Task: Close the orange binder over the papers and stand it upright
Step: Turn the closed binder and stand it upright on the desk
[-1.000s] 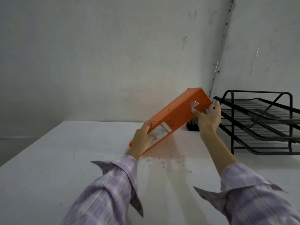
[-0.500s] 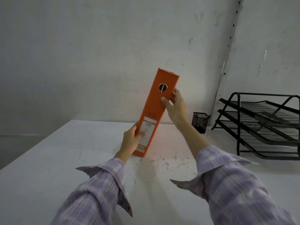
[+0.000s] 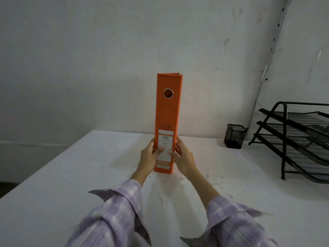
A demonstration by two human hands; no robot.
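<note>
The orange binder (image 3: 168,111) stands upright on the white table (image 3: 71,175), closed, its spine facing me with a round finger hole near the top and a white label low down. A thin white edge of paper shows at its top right corner. My left hand (image 3: 148,157) grips the lower left side of the spine, thumb on the label. My right hand (image 3: 183,156) grips the lower right side in the same way. Both hands hold the binder's base end, close to the table.
A black mesh pen cup (image 3: 234,136) stands at the back right by the wall. A black wire stacking letter tray (image 3: 300,139) fills the right edge. Behind the binder rises a white wall (image 3: 106,68). The table's left edge runs diagonally.
The binder swung from leaning right, through a slight tilt, to fully upright. My right hand slid from the top of the spine down to its lower right side.
</note>
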